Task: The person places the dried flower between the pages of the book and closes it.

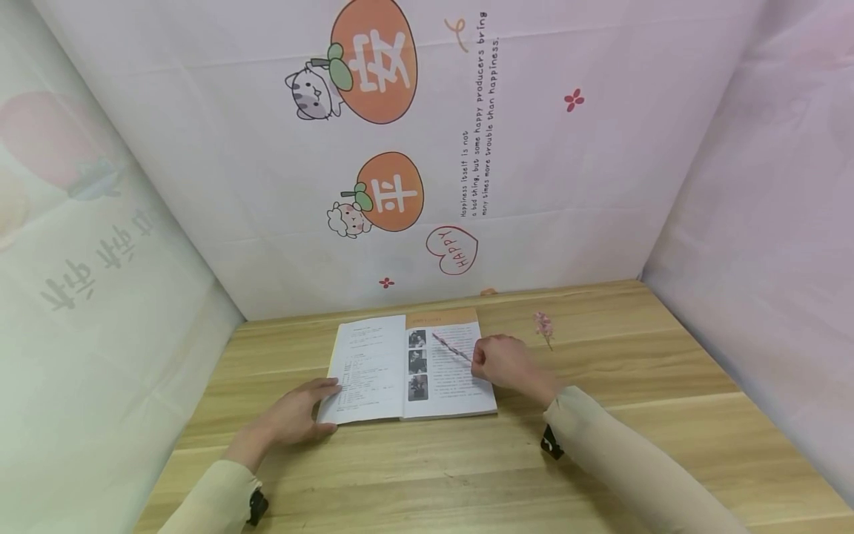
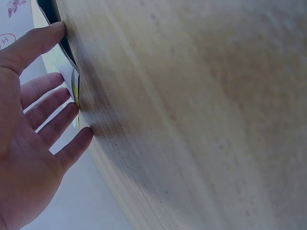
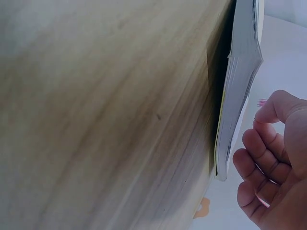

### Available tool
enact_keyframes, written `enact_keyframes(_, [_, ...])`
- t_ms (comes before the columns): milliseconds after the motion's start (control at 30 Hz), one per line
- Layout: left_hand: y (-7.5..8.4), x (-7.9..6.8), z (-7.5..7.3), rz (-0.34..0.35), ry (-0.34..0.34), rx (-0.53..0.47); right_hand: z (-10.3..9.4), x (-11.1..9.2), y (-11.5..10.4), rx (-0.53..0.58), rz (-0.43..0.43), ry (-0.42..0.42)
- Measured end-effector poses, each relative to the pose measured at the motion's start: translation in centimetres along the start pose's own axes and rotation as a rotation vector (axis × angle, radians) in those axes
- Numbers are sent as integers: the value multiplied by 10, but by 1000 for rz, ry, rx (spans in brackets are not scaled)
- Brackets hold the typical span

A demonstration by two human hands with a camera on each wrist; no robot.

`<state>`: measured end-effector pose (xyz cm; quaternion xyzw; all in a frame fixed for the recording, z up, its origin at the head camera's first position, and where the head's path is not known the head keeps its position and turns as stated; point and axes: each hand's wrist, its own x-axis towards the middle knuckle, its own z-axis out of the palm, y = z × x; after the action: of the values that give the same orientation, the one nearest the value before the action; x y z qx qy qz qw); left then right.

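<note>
An open book (image 1: 373, 371) lies on the table, its left page in print and its right page with several grey photos beside text. My left hand (image 1: 302, 414) rests at the book's lower left edge, fingers spread and fairly straight; in the left wrist view, the fingertips (image 2: 72, 109) touch that edge. Over the right page, my right hand (image 1: 502, 363) pinches a thin pink flower sprig (image 1: 451, 346) between thumb and forefinger, tilted toward the photos. The right wrist view mostly hides the sprig behind the hand (image 3: 273, 158), next to the book's thick page block (image 3: 235, 96).
Another pink flower sprig (image 1: 543, 326) lies on the wooden table (image 1: 427, 475), right of the book. Behind the table hangs a white printed cloth (image 1: 520, 163) with orange fruit drawings and lettering. Pale cloth walls (image 1: 760, 222) stand at both sides.
</note>
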<state>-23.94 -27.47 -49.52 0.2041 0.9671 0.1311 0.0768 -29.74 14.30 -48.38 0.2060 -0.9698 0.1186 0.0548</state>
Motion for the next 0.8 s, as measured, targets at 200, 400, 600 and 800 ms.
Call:
enact_keyframes(200, [-1,1,1,-2,4,6,1,0,0,-10,2,12])
enact_keyframes(400, [-1,0,0,11,11,20,0,0,1,-22,-10,20])
enact_keyframes(600, [0,-1,-1,2,11,18,0,-1,0,-20,-8,11])
enact_keyframes(800, [0,0,0,-2,11,13,1,-1,0,-29,-2,2])
